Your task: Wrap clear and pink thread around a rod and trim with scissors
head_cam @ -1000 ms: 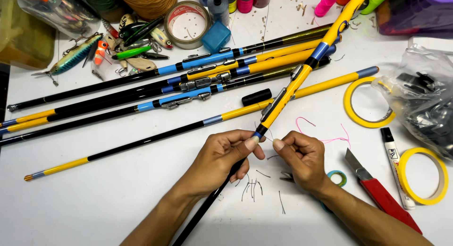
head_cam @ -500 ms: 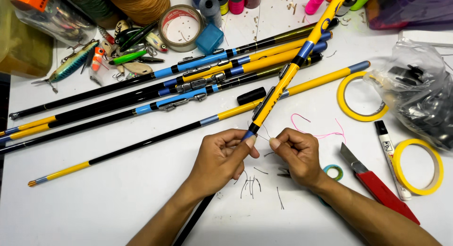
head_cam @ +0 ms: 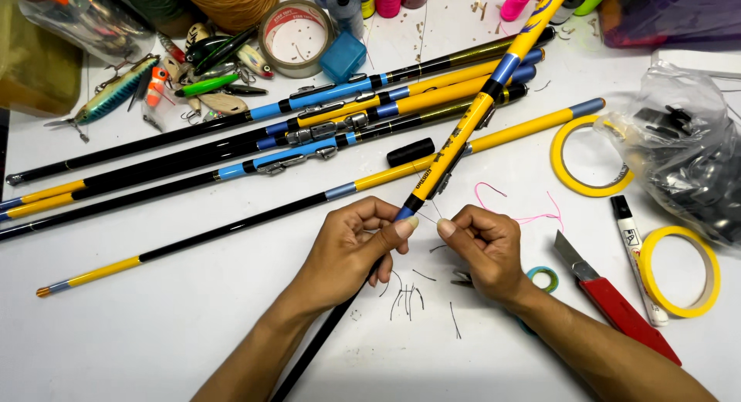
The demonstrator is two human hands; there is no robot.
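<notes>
Left hand [head_cam: 351,244] grip closed on yellow-black fishing rod [head_cam: 463,132] slanting over bench [head_cam: 154,332]; right hand [head_cam: 482,248] pinches probably thin thread. Keep it taut, rod steady.

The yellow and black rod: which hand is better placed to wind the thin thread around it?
Probably the right hand. It pinches the thin thread beside the rod and is free to move. The left hand grips the rod at its blue band, so it serves best as the steady support.
</notes>
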